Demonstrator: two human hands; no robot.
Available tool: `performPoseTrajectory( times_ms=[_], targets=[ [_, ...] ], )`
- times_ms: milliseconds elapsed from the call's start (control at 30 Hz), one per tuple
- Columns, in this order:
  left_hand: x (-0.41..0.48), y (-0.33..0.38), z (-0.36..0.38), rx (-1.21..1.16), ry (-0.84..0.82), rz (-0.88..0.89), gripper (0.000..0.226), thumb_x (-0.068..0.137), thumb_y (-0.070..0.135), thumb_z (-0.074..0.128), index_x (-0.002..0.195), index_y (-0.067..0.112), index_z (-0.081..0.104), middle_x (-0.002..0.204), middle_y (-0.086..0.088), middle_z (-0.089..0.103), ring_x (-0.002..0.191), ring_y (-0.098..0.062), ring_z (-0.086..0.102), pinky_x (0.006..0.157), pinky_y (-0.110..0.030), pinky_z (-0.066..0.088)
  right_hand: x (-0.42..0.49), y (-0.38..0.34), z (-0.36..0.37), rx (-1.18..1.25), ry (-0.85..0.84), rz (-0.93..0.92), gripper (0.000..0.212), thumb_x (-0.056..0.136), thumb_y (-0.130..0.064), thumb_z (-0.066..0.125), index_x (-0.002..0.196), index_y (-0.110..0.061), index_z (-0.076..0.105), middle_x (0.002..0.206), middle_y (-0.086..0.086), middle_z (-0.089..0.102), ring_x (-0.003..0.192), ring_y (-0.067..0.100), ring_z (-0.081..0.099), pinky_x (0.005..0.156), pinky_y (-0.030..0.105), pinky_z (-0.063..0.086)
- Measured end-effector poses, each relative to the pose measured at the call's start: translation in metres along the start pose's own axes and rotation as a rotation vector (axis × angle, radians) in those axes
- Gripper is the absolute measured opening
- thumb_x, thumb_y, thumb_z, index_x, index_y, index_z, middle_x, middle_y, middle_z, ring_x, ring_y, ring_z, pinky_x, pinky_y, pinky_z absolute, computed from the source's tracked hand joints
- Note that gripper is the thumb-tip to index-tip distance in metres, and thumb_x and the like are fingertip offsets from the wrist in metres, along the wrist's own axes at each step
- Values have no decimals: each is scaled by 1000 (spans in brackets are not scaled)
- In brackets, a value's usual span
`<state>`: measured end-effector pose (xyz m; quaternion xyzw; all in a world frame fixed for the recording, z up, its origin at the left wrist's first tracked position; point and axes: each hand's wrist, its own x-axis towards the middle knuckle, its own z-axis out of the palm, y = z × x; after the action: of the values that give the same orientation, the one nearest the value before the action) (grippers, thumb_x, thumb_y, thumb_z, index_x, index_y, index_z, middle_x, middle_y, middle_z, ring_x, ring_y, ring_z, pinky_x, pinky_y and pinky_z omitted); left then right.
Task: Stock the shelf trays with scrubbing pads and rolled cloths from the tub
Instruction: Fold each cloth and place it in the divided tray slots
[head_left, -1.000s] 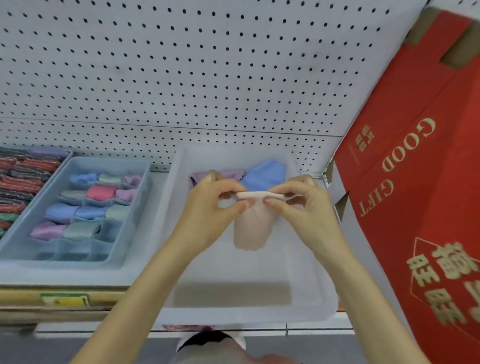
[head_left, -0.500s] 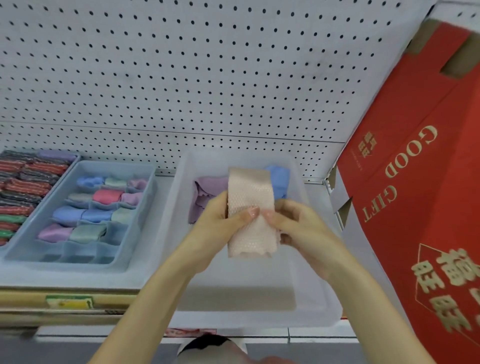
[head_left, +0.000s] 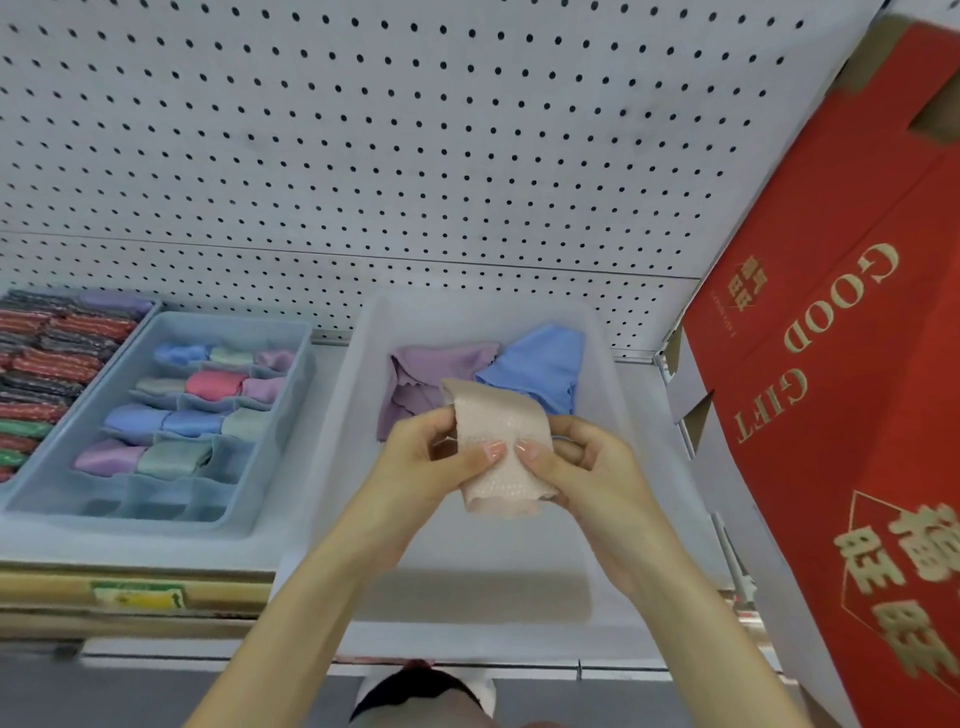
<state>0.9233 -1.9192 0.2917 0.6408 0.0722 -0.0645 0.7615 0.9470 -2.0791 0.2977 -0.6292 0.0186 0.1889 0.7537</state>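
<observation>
A folded peach cloth hangs above the clear plastic tub. My left hand pinches its left edge and my right hand pinches its right edge, thumbs almost meeting on the front. Inside the tub, at the back, lie a purple cloth and a blue cloth. To the left stands a blue divided tray holding several rolled cloths in blue, pink, purple and green; its front compartments hold nothing.
A second tray of red, dark and green scrubbing pads sits at the far left. White pegboard backs the shelf. A large red gift box leans close on the right. The wooden shelf edge carries a price label.
The peach cloth has been folded shorter and now sits lower between my hands. Both hands have closed in around it above the tub.
</observation>
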Motion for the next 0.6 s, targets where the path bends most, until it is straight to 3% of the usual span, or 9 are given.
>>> performPoseTrajectory(
  times_ms=[200, 300, 400, 467, 533, 600],
  targets=[
    [0, 1, -1, 36, 260, 110, 37, 81, -4, 68, 103, 14, 45, 78, -6, 69, 65, -14, 65, 57, -25, 53, 2, 2, 7, -77, 100, -127, 45, 79, 6, 68, 113, -18, 49, 81, 5, 72, 68, 17, 70, 59, 27, 55],
    [-3, 1, -8, 123, 194, 204, 22, 81, -7, 66, 94, 7, 55, 72, 1, 66, 63, -10, 60, 53, -22, 46, 3, 1, 10, -162, -8, -190, 47, 75, 10, 69, 108, -23, 60, 89, 2, 70, 75, 16, 69, 64, 28, 56],
    [-6, 7, -17, 121, 123, 173, 31, 73, -14, 70, 93, 10, 67, 83, 7, 71, 72, -4, 65, 56, -18, 49, 7, 0, 13, -241, -68, -196, 49, 68, 11, 75, 100, -26, 68, 95, 0, 72, 85, 16, 68, 75, 32, 57],
    [-7, 9, -23, 168, 118, 145, 45, 69, -14, 73, 99, 19, 67, 94, 2, 71, 76, -3, 66, 61, -18, 52, 11, -2, 18, -347, -53, -224, 50, 65, 7, 79, 100, -26, 68, 93, -5, 72, 79, 5, 65, 72, 22, 54],
    [-8, 10, -31, 326, 150, 170, 48, 68, -7, 78, 96, 30, 66, 97, -2, 70, 76, -3, 66, 66, -20, 54, 15, -3, 25, -522, -45, -285, 44, 66, -1, 81, 96, -29, 68, 84, -9, 68, 67, -3, 56, 65, 13, 45],
    [-7, 14, -43, 593, 170, 223, 40, 70, 5, 81, 87, 39, 67, 90, 3, 63, 74, -2, 61, 71, -18, 52, 18, -3, 31, -668, -49, -332, 33, 69, -9, 81, 85, -35, 69, 76, -8, 61, 65, 0, 50, 64, 13, 40]
  ],
)
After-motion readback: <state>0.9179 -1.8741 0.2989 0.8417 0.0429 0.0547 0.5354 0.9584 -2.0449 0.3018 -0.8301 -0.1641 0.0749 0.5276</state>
